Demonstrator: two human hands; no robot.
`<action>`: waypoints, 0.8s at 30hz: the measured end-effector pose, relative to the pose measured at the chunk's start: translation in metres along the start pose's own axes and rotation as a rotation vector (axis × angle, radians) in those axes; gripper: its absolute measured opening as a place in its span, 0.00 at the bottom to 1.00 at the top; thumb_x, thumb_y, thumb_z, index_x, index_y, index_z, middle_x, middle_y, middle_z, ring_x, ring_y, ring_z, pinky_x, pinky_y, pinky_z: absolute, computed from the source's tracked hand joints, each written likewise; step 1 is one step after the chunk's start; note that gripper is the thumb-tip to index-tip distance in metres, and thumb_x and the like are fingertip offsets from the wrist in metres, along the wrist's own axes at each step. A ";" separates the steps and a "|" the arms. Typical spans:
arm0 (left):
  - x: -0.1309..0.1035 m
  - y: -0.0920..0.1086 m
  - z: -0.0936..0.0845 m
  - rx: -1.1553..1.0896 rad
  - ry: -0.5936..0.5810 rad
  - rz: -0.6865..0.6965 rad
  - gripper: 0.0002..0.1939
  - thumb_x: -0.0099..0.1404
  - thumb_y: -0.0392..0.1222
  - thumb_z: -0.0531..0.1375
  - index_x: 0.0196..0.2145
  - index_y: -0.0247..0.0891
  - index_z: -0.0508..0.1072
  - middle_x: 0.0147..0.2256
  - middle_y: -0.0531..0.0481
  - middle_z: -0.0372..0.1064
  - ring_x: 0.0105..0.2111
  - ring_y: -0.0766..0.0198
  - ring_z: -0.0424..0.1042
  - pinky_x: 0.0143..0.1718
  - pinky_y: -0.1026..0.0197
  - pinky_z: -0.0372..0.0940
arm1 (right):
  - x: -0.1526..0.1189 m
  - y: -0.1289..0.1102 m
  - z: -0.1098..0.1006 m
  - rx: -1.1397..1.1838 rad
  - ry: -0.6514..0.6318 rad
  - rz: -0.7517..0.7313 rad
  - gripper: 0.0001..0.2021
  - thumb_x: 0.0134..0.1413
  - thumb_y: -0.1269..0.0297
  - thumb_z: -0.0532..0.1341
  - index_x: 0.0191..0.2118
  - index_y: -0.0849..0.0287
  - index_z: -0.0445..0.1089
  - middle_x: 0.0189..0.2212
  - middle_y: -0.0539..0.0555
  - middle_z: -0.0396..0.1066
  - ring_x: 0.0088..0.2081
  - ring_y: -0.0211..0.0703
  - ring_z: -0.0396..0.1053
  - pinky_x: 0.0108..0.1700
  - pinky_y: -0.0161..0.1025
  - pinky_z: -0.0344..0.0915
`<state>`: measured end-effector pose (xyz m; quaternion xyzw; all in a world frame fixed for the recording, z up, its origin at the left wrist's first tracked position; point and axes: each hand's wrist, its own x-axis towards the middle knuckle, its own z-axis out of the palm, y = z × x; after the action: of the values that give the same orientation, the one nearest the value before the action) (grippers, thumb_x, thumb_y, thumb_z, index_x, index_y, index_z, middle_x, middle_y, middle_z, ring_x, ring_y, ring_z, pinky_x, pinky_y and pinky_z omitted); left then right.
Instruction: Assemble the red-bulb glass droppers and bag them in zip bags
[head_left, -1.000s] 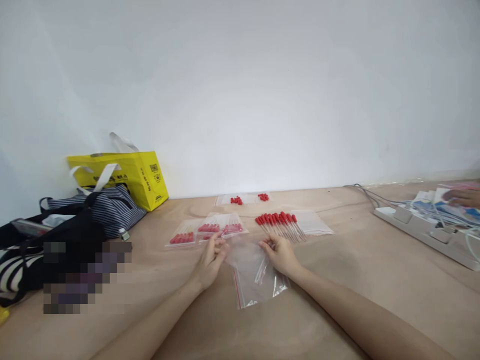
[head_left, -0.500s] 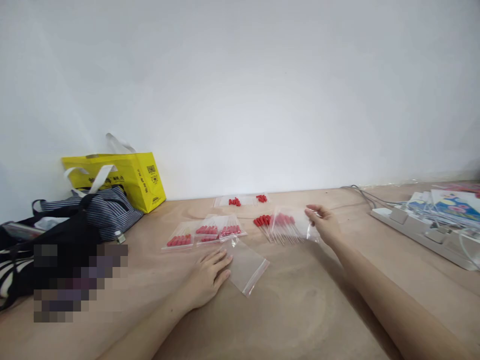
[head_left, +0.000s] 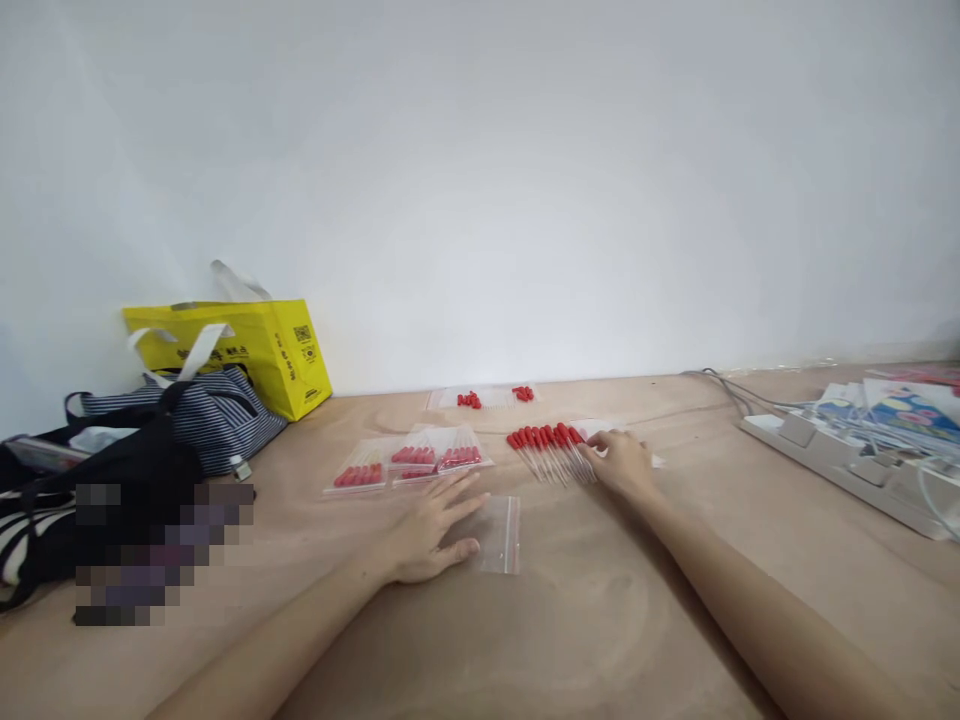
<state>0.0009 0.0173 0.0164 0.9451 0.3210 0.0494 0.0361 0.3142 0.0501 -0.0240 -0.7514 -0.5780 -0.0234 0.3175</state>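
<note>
My left hand (head_left: 431, 535) lies flat with its fingers spread, partly over a clear zip bag (head_left: 499, 535) on the table. A fanned row of droppers (head_left: 551, 455) with red bulbs and thin clear stems lies ahead of it to the right. At that row's right end, my right hand (head_left: 622, 462) has its thumb and fingertips pinched on a dropper. Another clear bag (head_left: 598, 427) shows partly behind and under this hand. Several zip bags of red-bulbed droppers (head_left: 360, 476) lie together beyond my left hand.
Near the wall lie more bagged droppers (head_left: 469, 401). On the left stand a yellow bag (head_left: 300, 350), a striped bag (head_left: 232, 425) and a black bag (head_left: 142, 490). A white power strip (head_left: 847, 475), cables and printed packets (head_left: 911, 415) are on the right.
The bag that my right hand held over the droppers now lies to their right, and that hand has come down to the row's end. The bag by my left hand has turned and moved partly under it.
</note>
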 end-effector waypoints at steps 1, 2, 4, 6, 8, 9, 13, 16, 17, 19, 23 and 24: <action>0.001 -0.001 0.002 -0.034 -0.055 -0.006 0.28 0.61 0.56 0.47 0.57 0.45 0.51 0.60 0.46 0.40 0.59 0.52 0.41 0.55 0.45 0.44 | 0.001 -0.008 0.002 -0.005 -0.037 0.011 0.12 0.44 0.54 0.55 0.30 0.55 0.71 0.30 0.54 0.70 0.40 0.49 0.62 0.43 0.45 0.48; 0.000 0.000 0.005 -0.062 -0.101 -0.024 0.28 0.62 0.57 0.46 0.57 0.46 0.49 0.60 0.46 0.38 0.59 0.52 0.39 0.56 0.44 0.42 | 0.002 -0.015 0.005 -0.003 -0.059 0.038 0.13 0.44 0.53 0.56 0.30 0.54 0.71 0.31 0.54 0.70 0.40 0.49 0.62 0.43 0.45 0.48; -0.003 0.008 0.012 -0.098 -0.141 -0.081 0.29 0.62 0.59 0.43 0.58 0.47 0.47 0.61 0.46 0.36 0.59 0.52 0.36 0.56 0.43 0.40 | 0.008 -0.024 0.010 0.002 -0.062 0.096 0.14 0.43 0.53 0.56 0.31 0.56 0.71 0.32 0.56 0.71 0.41 0.51 0.62 0.43 0.46 0.49; -0.010 0.020 0.018 -0.124 -0.125 -0.143 0.29 0.62 0.59 0.42 0.58 0.48 0.46 0.61 0.45 0.35 0.59 0.52 0.35 0.56 0.42 0.38 | 0.015 -0.028 0.016 0.016 -0.055 0.143 0.15 0.42 0.52 0.56 0.31 0.57 0.71 0.32 0.57 0.71 0.40 0.52 0.63 0.43 0.47 0.49; -0.017 0.033 0.021 -0.153 -0.104 -0.194 0.29 0.62 0.59 0.42 0.58 0.48 0.46 0.61 0.46 0.35 0.59 0.50 0.35 0.55 0.41 0.39 | 0.021 -0.029 0.022 0.043 -0.062 0.184 0.15 0.41 0.51 0.56 0.29 0.57 0.71 0.30 0.57 0.71 0.38 0.52 0.65 0.43 0.49 0.50; -0.020 0.038 0.022 -0.166 -0.101 -0.212 0.29 0.62 0.59 0.43 0.58 0.49 0.47 0.61 0.46 0.35 0.59 0.50 0.35 0.55 0.40 0.39 | 0.023 -0.029 0.025 0.060 -0.065 0.204 0.14 0.39 0.52 0.57 0.27 0.57 0.71 0.29 0.57 0.71 0.37 0.52 0.66 0.43 0.49 0.50; -0.029 0.044 0.015 -0.203 -0.107 -0.163 0.31 0.60 0.60 0.47 0.58 0.51 0.45 0.61 0.47 0.35 0.59 0.49 0.35 0.55 0.38 0.38 | 0.027 -0.029 0.029 0.139 -0.053 0.280 0.10 0.37 0.56 0.59 0.22 0.58 0.70 0.24 0.58 0.70 0.36 0.55 0.67 0.42 0.54 0.50; -0.031 0.038 0.010 -0.220 -0.116 -0.098 0.32 0.58 0.59 0.49 0.58 0.52 0.45 0.60 0.48 0.37 0.59 0.49 0.37 0.55 0.38 0.37 | 0.028 -0.031 0.023 0.247 -0.018 0.283 0.09 0.38 0.58 0.58 0.20 0.58 0.68 0.22 0.58 0.69 0.36 0.55 0.67 0.41 0.52 0.52; -0.031 0.036 0.010 -0.219 -0.123 -0.096 0.32 0.58 0.59 0.49 0.58 0.52 0.45 0.60 0.48 0.37 0.59 0.49 0.37 0.55 0.38 0.37 | 0.027 -0.032 0.020 0.299 -0.005 0.266 0.10 0.39 0.58 0.57 0.21 0.58 0.67 0.23 0.58 0.69 0.36 0.54 0.67 0.40 0.50 0.54; -0.031 0.033 0.011 -0.214 -0.126 -0.107 0.31 0.59 0.59 0.48 0.58 0.51 0.45 0.60 0.48 0.37 0.59 0.50 0.38 0.56 0.39 0.37 | 0.022 -0.034 0.012 0.428 0.015 0.207 0.10 0.42 0.57 0.56 0.24 0.58 0.65 0.25 0.57 0.69 0.34 0.49 0.67 0.37 0.44 0.58; -0.024 0.036 0.018 -0.206 -0.081 -0.140 0.32 0.59 0.59 0.48 0.58 0.49 0.44 0.60 0.47 0.39 0.59 0.51 0.40 0.56 0.40 0.38 | -0.007 -0.036 0.001 0.682 0.022 0.088 0.14 0.47 0.53 0.51 0.34 0.58 0.61 0.26 0.52 0.67 0.27 0.39 0.65 0.28 0.36 0.60; -0.021 0.037 0.020 -0.205 -0.073 -0.148 0.33 0.59 0.60 0.47 0.58 0.48 0.44 0.60 0.47 0.39 0.59 0.52 0.40 0.56 0.40 0.38 | -0.017 -0.035 0.000 0.732 0.019 0.075 0.16 0.48 0.52 0.51 0.37 0.58 0.59 0.24 0.50 0.65 0.24 0.38 0.64 0.26 0.35 0.60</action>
<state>0.0090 -0.0259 -0.0014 0.9114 0.3815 0.0450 0.1479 0.2772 0.0398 -0.0149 -0.6083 -0.5172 0.1896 0.5714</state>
